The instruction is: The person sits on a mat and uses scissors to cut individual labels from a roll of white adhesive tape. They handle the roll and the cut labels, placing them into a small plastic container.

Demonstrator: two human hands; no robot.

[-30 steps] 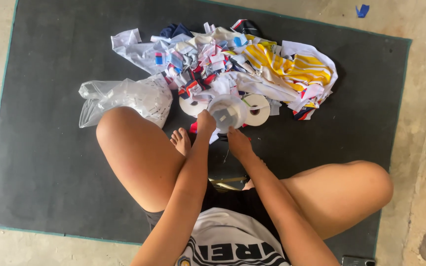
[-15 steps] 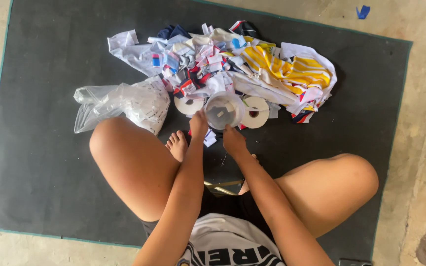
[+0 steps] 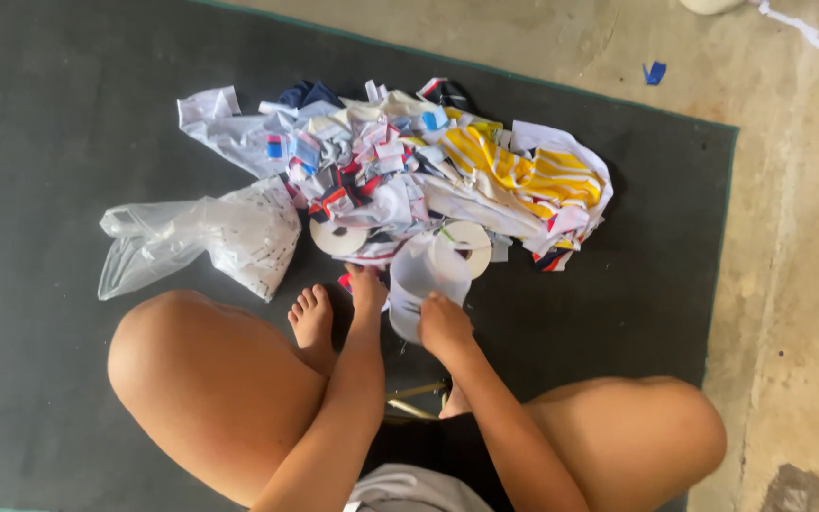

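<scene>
**White spool held over the rag pile**

Item: white spool, pale, translucent, drum-shaped, tilted, at the near edge of the fabric scrap pile. Right hand has its fingers closed on the spool's lower rim; left hand touches its left side, fingers curled, grip unclear. Handling is best kept two-handed and steady. Left of the pile: clear plastic bag. Beneath the pile: dark mat. Beside the spool: flat white reel.
</scene>
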